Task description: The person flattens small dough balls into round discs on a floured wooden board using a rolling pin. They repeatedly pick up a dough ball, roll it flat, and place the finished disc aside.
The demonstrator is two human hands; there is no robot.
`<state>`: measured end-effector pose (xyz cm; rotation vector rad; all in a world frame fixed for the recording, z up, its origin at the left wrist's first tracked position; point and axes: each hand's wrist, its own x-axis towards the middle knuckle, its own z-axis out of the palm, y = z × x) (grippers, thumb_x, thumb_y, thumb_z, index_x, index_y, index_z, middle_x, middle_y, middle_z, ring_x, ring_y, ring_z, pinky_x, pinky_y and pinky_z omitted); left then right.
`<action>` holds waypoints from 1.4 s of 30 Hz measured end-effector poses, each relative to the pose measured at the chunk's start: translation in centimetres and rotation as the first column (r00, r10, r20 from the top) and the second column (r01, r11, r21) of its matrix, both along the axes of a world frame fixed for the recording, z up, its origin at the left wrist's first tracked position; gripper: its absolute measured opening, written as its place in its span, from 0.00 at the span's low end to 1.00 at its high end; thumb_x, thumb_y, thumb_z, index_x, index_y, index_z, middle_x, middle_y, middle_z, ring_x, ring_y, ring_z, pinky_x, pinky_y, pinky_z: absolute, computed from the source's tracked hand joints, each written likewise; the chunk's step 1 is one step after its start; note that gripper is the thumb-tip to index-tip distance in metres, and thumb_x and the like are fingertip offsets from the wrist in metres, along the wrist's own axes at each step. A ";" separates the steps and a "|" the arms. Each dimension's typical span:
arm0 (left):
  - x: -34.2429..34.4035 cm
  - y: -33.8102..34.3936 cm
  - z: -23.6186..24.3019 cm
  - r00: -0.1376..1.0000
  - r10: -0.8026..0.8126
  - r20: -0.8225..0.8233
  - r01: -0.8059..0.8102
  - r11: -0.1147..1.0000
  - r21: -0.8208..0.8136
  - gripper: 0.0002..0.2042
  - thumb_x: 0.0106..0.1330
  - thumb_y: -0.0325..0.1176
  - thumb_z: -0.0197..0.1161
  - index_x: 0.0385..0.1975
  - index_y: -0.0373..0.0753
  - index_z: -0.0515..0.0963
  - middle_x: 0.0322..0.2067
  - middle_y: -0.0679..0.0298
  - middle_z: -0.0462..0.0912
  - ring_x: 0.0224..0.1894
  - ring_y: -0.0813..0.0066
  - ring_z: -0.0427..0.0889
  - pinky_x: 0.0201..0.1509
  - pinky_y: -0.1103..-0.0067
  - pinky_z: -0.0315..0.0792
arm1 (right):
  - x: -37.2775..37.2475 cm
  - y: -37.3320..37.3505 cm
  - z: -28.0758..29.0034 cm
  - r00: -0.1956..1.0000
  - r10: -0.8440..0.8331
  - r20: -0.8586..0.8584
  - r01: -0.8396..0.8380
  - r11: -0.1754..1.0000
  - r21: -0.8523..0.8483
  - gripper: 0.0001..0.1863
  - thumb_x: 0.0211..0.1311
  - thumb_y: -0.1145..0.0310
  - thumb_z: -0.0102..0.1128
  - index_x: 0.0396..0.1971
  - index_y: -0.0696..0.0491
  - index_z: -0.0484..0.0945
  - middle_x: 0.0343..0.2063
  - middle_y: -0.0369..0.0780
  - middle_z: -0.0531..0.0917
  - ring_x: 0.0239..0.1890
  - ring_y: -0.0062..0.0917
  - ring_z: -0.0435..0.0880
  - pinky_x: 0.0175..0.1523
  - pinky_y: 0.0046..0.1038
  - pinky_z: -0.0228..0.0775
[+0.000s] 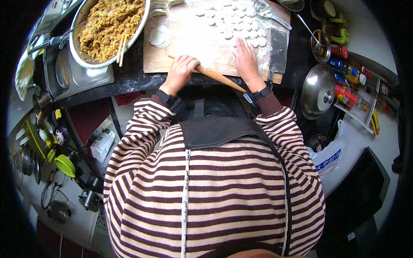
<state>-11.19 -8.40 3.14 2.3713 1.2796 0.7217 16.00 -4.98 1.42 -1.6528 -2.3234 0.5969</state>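
Observation:
My left hand [180, 71] is closed around one end of a wooden rolling pin [218, 78], which slants across the near edge of the floured cutting board [185, 43]. Stretched forward with extended fingers, my right hand [246, 62] has its fingertips at the near edge of a group of small round dough pieces [235, 23]. Whether it presses on one is hard to see. Left of centre on the board lie thin round dough wrappers [159, 36], overlapping. A dark flat blade-like piece [279, 51] rests at the board's right side, below a spoon [277, 19].
A big metal bowl [75, 53] of chopped filling [109, 28], with chopsticks [121, 50] in it, stands at the left over a metal sink [97, 76]. To the right are a pot lid [317, 91], a small pot [320, 51] and several bottles [350, 73].

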 end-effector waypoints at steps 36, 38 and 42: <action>0.5 -1.8 -0.6 0.993 0.113 -0.045 -0.112 0.994 0.016 0.08 0.55 0.28 0.57 0.35 0.41 0.77 0.33 0.64 0.79 0.41 0.66 0.78 0.50 0.73 0.70 | -5.5 3.1 -1.4 0.924 0.353 0.149 -0.359 0.933 0.014 0.40 0.64 0.54 0.58 0.71 0.56 0.56 0.71 0.49 0.57 0.74 0.41 0.55 0.75 0.39 0.49; 0.5 -1.8 -0.7 0.993 0.110 -0.050 -0.109 0.994 0.015 0.08 0.55 0.28 0.58 0.35 0.41 0.77 0.33 0.64 0.79 0.41 0.66 0.78 0.50 0.73 0.70 | -5.6 3.0 -1.9 0.932 0.343 0.118 -0.347 0.938 0.012 0.40 0.65 0.52 0.58 0.71 0.55 0.55 0.72 0.49 0.55 0.74 0.41 0.54 0.75 0.41 0.48; 0.3 -1.7 -0.8 0.992 0.109 -0.064 -0.109 0.994 -0.011 0.09 0.54 0.27 0.58 0.36 0.40 0.78 0.33 0.63 0.80 0.41 0.65 0.79 0.50 0.72 0.70 | -6.5 2.5 -2.3 0.940 0.326 0.098 -0.318 0.944 -0.088 0.41 0.67 0.51 0.55 0.71 0.59 0.52 0.72 0.53 0.52 0.75 0.43 0.49 0.75 0.42 0.44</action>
